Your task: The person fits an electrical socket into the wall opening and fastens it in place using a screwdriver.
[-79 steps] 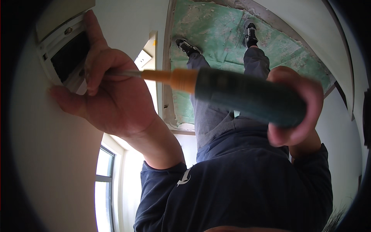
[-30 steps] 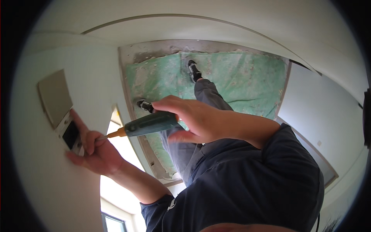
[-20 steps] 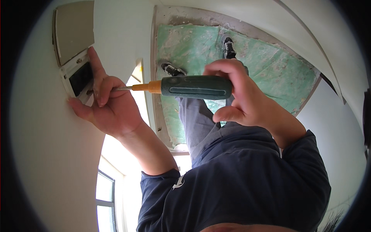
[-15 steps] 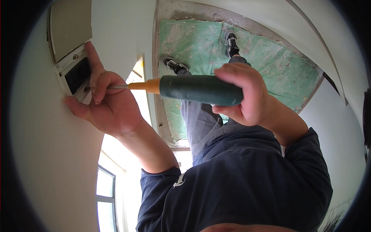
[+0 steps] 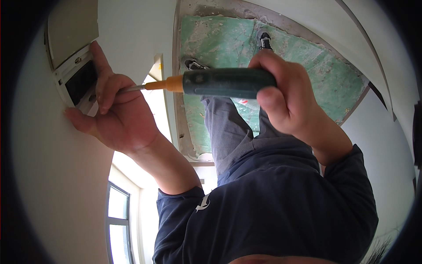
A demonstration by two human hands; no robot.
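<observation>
Right hand grips the green screwdriver level, tip pointing left at the wall box; left hand pinches its shaft

On my feed I see a dark navy long-sleeved top, soft and creased, with a small white emblem on the chest at the left side and both sleeves pushed up so the cuffs bunch just below the elbows, leaving the forearms bare. Below it come grey trousers with a fine ribbed or striped weave, running down to dark shoes with pale soles and laces. The left grip and right grip are bare, with no gloves, rings or watch showing.
</observation>
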